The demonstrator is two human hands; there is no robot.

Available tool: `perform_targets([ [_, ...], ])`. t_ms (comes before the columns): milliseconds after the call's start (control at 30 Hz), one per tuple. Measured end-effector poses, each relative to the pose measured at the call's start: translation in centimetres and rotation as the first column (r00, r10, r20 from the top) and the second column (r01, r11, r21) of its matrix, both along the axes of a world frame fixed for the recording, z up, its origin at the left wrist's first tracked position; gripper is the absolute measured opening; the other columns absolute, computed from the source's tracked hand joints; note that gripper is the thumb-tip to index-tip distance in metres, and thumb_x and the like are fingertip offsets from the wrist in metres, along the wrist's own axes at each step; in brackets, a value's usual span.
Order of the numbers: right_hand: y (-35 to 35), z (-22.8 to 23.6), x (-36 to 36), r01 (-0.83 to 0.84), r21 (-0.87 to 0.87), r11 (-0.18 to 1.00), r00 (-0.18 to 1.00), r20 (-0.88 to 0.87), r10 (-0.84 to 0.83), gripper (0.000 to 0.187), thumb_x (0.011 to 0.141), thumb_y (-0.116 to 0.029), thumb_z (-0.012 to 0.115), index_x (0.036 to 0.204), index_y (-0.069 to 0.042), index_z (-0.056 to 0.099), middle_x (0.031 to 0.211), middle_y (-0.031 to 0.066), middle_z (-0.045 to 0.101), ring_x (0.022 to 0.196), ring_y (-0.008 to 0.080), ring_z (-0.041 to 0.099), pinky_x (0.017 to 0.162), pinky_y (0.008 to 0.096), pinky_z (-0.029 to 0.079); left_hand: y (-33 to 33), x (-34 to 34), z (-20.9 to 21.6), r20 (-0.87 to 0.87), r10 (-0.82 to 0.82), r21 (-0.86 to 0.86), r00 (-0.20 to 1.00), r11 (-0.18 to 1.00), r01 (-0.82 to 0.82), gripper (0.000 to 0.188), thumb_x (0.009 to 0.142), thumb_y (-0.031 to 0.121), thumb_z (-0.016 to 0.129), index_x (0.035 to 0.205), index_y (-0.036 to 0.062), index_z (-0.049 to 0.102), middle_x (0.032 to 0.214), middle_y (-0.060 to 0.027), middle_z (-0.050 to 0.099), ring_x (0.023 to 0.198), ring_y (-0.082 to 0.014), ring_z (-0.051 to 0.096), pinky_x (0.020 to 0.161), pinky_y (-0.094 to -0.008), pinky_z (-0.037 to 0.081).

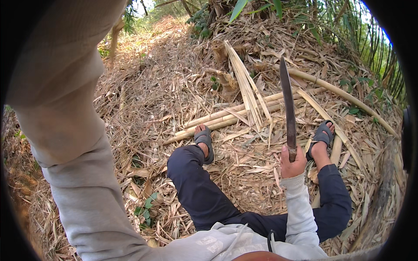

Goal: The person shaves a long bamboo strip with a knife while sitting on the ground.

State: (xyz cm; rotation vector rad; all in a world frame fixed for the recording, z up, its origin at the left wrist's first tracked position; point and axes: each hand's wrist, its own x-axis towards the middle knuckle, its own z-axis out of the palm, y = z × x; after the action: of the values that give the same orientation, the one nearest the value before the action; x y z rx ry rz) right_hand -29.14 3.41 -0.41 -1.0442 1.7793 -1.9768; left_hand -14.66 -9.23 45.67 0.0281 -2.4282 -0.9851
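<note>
My right hand (293, 164) is closed round the short handle of a machete (288, 100). Its long dark blade points up and away from me, above the ground between my feet. My raised left arm, in a grey sleeve (85, 191), fills the left side close up, and the left hand itself is out of sight. Beyond the blade's left side, a bundle of split bamboo strips (246, 87) leans across several bamboo poles (230, 117) lying on the ground.
A curved bamboo pole (344, 91) lies at the far right, with a flat bamboo strip (335, 122) nearer my right foot. Cut stumps (227, 82) stand beyond the poles. Dry leaves cover the slope. My sandalled feet are spread apart, and bamboo stems (374, 39) rise at the upper right.
</note>
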Motion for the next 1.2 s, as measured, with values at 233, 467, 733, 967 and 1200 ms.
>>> perform_targets([
  [233,1.3,-2.0,2.0,-0.080,-0.032,0.996,0.906,0.413,0.086,0.027,0.092,-0.028,0.066,0.091,-0.003,0.056,0.058,0.0002,0.054,0.042,0.0066,0.047,0.038,0.0230,0.038,-0.1,-5.1,-7.2,0.266,0.219,0.132,0.939,0.956,-0.260,0.063,0.098,0.064,0.021,0.084,0.0071,0.044,0.053,0.0067,0.026,0.037,-0.0035,0.024,0.031,-0.0198,0.021],
  [467,1.4,0.0,1.2,-0.029,-0.204,0.979,0.900,0.421,0.115,0.037,0.092,-0.034,0.067,0.095,-0.002,0.050,0.085,0.0126,0.070,0.039,0.0072,0.048,0.035,0.0227,0.039,-1.8,-2.6,-23.6,0.339,-0.081,0.817,0.937,0.520,-0.251,0.066,0.093,0.072,0.024,0.087,0.0092,0.044,0.055,0.0077,0.023,0.038,-0.0030,0.019,0.031,-0.0197,0.017],
  [733,-2.0,5.6,-7.0,-0.009,-0.108,0.994,0.943,0.330,0.045,0.050,0.088,-0.044,0.068,0.096,0.003,0.052,0.098,0.0192,0.070,0.043,0.0095,0.052,0.039,0.0249,0.046,1.2,-4.3,-35.0,0.418,-0.124,0.888,0.900,0.266,-0.376,0.072,0.089,0.078,0.026,0.099,0.0089,0.043,0.055,0.0068,0.027,0.036,-0.0026,0.019,0.032,-0.0188,0.016],
  [967,-4.8,10.5,-9.5,-0.279,-0.027,0.960,0.870,0.416,0.265,0.039,0.084,-0.031,0.077,0.096,-0.001,0.055,0.066,0.0038,0.059,0.045,0.0090,0.048,0.043,0.0244,0.043,1.8,-4.1,-35.9,0.288,-0.261,0.953,0.921,0.174,-0.248,0.080,0.086,0.082,0.019,0.102,0.0065,0.042,0.053,0.0044,0.030,0.035,-0.0049,0.022,0.032,-0.0215,0.020],
  [1200,-8.2,13.8,-9.3,-0.377,0.027,0.926,0.823,0.468,0.322,0.026,0.085,-0.021,0.076,0.091,-0.004,0.057,0.057,-0.0050,0.046,0.047,0.0068,0.045,0.046,0.0223,0.041,0.7,2.4,-40.7,0.339,-0.057,0.876,0.939,0.383,-0.293,0.108,0.075,0.090,0.004,0.112,0.0038,0.056,0.089,-0.0101,0.064,0.089,-0.0219,0.064,0.080,-0.0362,0.051],
])
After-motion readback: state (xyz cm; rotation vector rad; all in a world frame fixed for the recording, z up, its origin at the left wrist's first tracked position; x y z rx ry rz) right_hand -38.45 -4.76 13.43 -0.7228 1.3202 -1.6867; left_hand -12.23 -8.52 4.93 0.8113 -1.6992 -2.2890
